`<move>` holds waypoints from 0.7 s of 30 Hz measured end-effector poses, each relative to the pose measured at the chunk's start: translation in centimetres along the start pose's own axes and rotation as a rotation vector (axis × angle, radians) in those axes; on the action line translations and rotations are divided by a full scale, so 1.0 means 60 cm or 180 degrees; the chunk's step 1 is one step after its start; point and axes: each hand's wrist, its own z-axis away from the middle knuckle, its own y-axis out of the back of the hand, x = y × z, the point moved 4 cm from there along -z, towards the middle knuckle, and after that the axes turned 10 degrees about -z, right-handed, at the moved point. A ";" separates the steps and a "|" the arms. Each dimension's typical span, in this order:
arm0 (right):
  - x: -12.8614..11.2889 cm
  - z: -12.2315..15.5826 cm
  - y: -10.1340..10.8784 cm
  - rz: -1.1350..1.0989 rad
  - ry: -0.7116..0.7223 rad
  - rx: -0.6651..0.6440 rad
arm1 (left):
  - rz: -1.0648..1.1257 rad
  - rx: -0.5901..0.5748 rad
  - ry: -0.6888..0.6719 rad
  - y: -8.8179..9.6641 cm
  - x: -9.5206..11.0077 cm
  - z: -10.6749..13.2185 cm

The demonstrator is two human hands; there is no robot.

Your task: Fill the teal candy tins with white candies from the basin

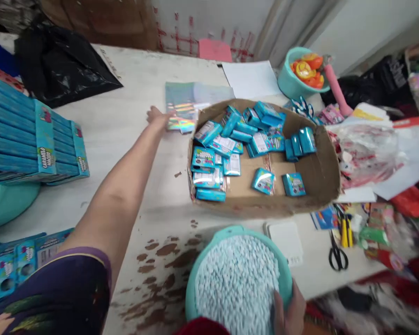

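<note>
My left hand [158, 117] reaches far across the white table [132, 93] and rests on a stack of shiny holographic sheets [180, 115], just left of a cardboard tray [314, 177]; its fingers are mostly hidden behind the hand. The tray holds several small teal packets [230, 139]. My right hand [289, 311] grips the rim of a teal bowl [195, 279] at the near edge, heaped with small pale blue pieces [237, 284].
Stacked teal display boxes [31, 135] sit at the left above another teal bowl [7, 204]. A black plastic bag [59, 65] lies at the back left. Scissors [337, 253], a yellow cutter [345, 232], wrappers and a teal cup with orange toys [300, 72] crowd the right.
</note>
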 end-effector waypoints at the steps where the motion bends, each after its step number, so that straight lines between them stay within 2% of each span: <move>1: 0.009 0.006 -0.008 0.0007 -0.0013 -0.0014 | -0.0201 0.0202 -0.0308 0.022 -0.006 0.025; 3: 0.024 0.014 -0.019 0.0007 -0.0056 -0.0063 | -0.0349 0.0475 -0.1135 0.066 -0.023 0.112; 4: 0.028 0.015 -0.021 0.0010 -0.0059 -0.0069 | -0.0276 0.0541 -0.1544 0.088 -0.038 0.176; 6: 0.030 0.013 -0.023 0.0002 0.0078 -0.0067 | 0.0000 0.0563 -0.2316 0.130 -0.078 0.340; 7: 0.028 0.011 -0.022 -0.0005 0.0176 -0.0028 | 0.0103 0.0453 -0.2632 0.145 -0.103 0.431; 8: 0.026 0.009 -0.022 -0.0020 0.0263 0.0008 | 0.0063 0.0047 -0.2949 0.148 -0.128 0.522; 10: 0.017 0.007 -0.024 0.0013 0.0423 0.0054 | -0.0412 -0.1594 -0.3585 0.115 -0.185 0.690; 11: 0.011 0.008 -0.026 0.0096 0.0500 0.0083 | -0.0810 -0.2073 -0.3553 0.091 -0.217 0.750; 12: 0.004 0.011 -0.028 0.0231 0.0586 0.0100 | -0.1160 -0.2234 -0.3367 0.064 -0.243 0.789; 13: -0.003 0.015 -0.032 0.0415 0.0682 0.0090 | -0.1507 -0.2261 -0.3159 0.035 -0.262 0.811; 15: -0.018 0.025 -0.042 0.0832 0.0932 -0.0052 | -0.2000 -0.2064 -0.2780 -0.021 -0.273 0.823; 18: -0.040 0.024 -0.047 0.1096 0.1326 -0.0383 | -0.2299 -0.1771 -0.2451 -0.080 -0.247 0.814; 20: -0.063 -0.014 -0.028 0.0798 0.1513 -0.0329 | -0.2351 -0.1851 -0.2331 -0.099 -0.228 0.819; 21: -0.079 -0.050 -0.013 0.0527 0.1594 -0.0212 | -0.2358 -0.1963 -0.2314 -0.103 -0.223 0.827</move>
